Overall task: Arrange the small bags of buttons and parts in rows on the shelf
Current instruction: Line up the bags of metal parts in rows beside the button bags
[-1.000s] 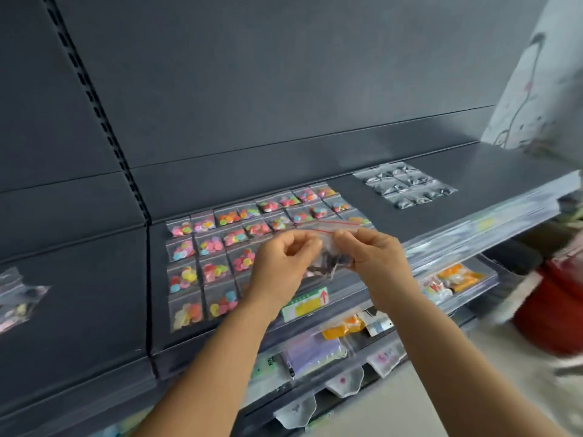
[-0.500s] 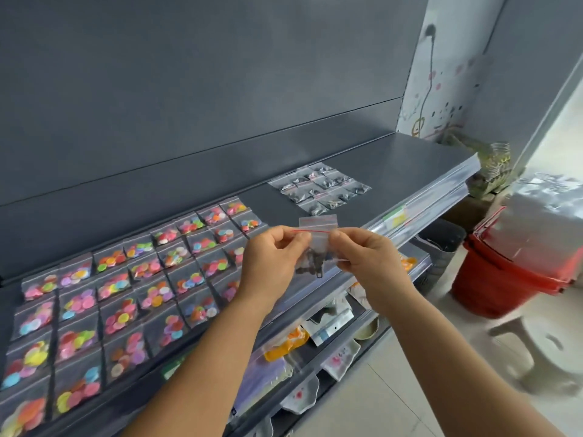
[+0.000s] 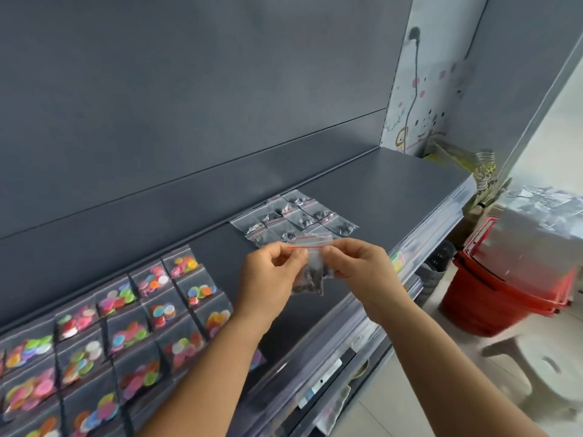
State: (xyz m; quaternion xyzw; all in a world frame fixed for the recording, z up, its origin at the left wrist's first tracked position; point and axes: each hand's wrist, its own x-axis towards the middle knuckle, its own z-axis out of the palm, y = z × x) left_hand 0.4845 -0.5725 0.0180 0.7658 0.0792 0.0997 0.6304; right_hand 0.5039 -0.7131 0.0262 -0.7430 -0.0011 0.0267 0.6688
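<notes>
Both hands have drifted right along the shelf (image 3: pixel 410 190), left hand (image 3: pixel 271 275) and right hand (image 3: pixel 356 269) pinching the small bag (image 3: pixel 310 275) just near of the dark-parts rows (image 3: pixel 293 217); dropped carelessly, it could skew them.

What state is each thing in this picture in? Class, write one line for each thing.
Held bag: off the shelf, pinched at its top corners by both hands, dark parts inside.
Left hand: fingers curled, pinching the bag.
Right hand: fingers curled, pinching the bag.
Dark-part bags: flat on the shelf in rows.
Button bags: flat in rows.
Shelf: right end bare.
</notes>
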